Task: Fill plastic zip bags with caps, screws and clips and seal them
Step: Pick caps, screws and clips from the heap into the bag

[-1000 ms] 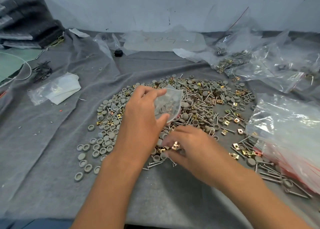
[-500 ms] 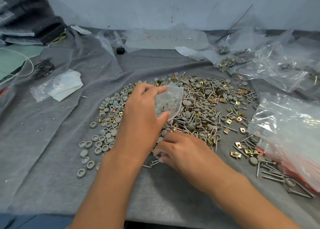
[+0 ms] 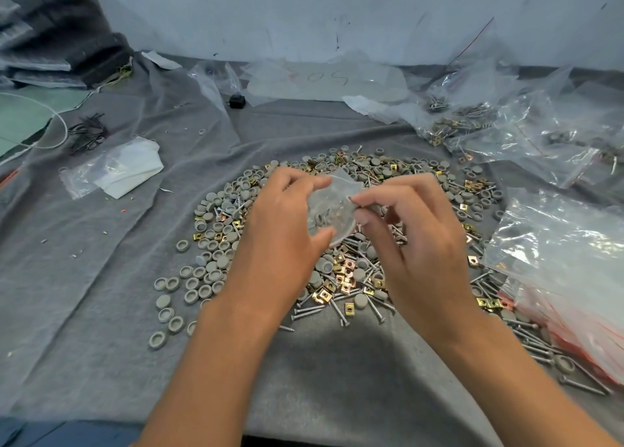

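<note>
I had the left hand (image 3: 287, 224) curled round the small zip bag (image 3: 332, 210), thumb under, fingers over, held above the pile of caps, screws and clips (image 3: 341, 278). Right hand (image 3: 415, 240) pinched something small at the bag's mouth; couldn't tell what. Best to keep the mouth spread and tilted up, drop pieces in deep, then press the zip along.

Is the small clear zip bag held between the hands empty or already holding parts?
Holding parts: grey caps and brass-coloured bits show through the small clear zip bag.
</note>
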Motion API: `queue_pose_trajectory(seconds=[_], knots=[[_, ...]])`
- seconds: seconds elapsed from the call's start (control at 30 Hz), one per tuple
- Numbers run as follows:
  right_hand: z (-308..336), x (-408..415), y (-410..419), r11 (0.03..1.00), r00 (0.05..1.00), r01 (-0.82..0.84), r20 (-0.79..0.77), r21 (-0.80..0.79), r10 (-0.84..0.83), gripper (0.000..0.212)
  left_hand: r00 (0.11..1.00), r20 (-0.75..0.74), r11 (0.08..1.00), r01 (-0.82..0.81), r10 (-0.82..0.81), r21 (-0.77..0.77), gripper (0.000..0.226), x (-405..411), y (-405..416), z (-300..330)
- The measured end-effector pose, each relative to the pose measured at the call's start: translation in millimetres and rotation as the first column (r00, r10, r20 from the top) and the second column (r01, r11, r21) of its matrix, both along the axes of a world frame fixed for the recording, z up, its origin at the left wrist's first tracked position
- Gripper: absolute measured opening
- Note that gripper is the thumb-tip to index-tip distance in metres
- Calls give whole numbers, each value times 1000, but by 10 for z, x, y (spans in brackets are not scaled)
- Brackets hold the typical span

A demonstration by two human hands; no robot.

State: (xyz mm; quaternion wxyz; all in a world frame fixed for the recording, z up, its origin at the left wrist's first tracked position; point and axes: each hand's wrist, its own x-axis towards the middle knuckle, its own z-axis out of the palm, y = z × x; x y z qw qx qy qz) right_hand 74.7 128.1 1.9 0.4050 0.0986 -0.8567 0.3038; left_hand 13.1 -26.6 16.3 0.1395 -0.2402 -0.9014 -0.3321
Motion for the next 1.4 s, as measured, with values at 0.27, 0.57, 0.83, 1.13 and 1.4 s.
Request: queue_pose_trajectory(seconds=[0.27,0.57,0.83,1.13,1.4], knots=[[15,-44,18,999,999,34,27,15,-34,14,1000,8,1000,27,-27,-8,66,32,77,-2],[0,86,325,997,806,-18,591,72,-28,21,1000,26,1000,3,-3,-3,68,38,86,8],[-137,151,316,917,660,-186,736,354,-150,6,1000,28,1000,1,-1,-12,69,43,88,9],[-153,185,231,904,658,-313,753,293,-17,3,1000,17,1000,3,-3,-8,68,34,85,1],[-231,154,306,951,762,-172,646,257,-37,18,1000,27,1000,3,-3,4,69,47,81,20]])
